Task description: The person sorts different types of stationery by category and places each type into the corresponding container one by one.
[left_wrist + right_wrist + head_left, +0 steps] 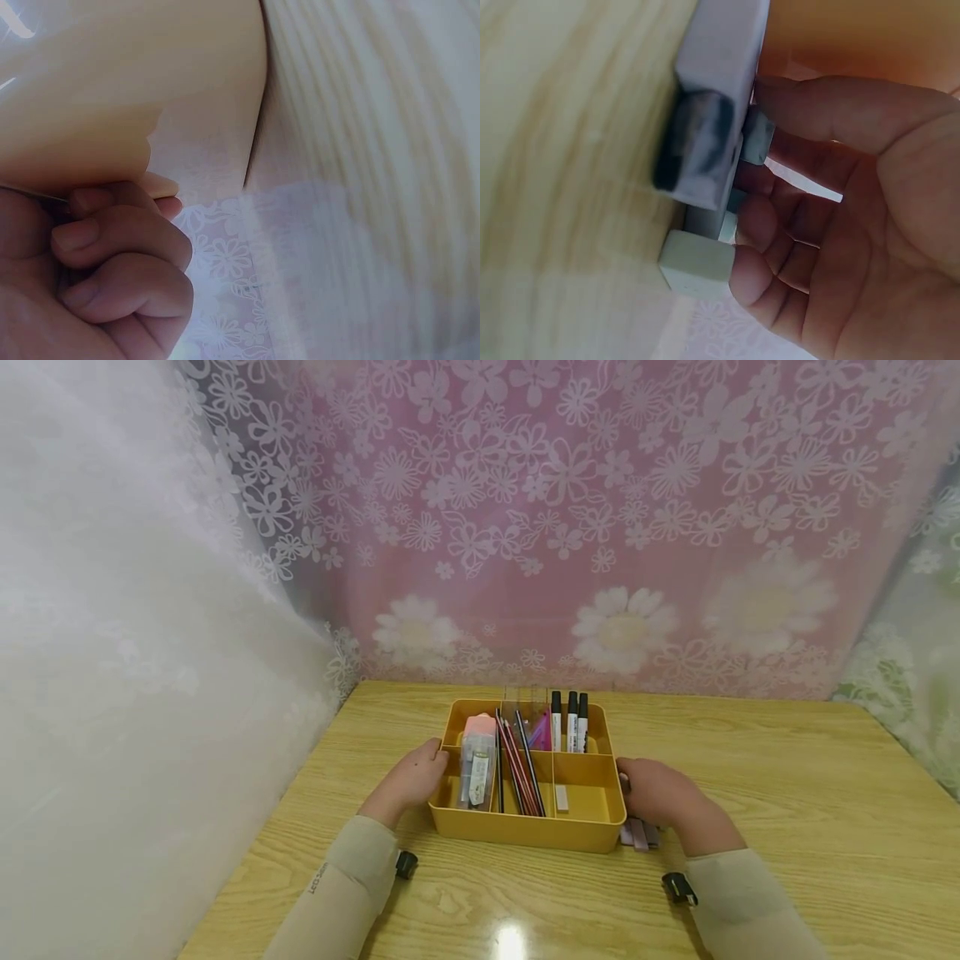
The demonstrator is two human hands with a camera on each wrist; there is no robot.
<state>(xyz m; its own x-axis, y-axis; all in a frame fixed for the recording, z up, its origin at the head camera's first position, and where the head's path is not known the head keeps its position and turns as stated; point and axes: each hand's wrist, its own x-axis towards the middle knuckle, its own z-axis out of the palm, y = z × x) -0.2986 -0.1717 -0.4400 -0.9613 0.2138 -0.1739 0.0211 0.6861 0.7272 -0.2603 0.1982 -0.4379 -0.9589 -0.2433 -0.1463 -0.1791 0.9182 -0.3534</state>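
Observation:
A yellow divided desk organizer (pixel 525 833) sits on the wooden table. Inside it are a clear case with a pink top (pixel 477 764), several pencils (pixel 517 764), clear rulers, a pink set square (pixel 540 731), three black-capped markers (pixel 572 722) and a small white eraser (pixel 562 798). My left hand (pixel 416 777) grips the organizer's left wall near the rim, fingers curled. Beside the right wall, my right hand (pixel 660 789) pinches a small grey block (pixel 758 136), apparently an eraser. Its other fingertips touch a pale block (pixel 697 262) among several erasers (pixel 639 835) on the table.
A long whitish block with a dark end (pixel 705 142) lies close to the right fingers. Floral curtains (pixel 600 527) hang behind the table and along both sides. Wood tabletop (pixel 795 777) extends to the right of the organizer.

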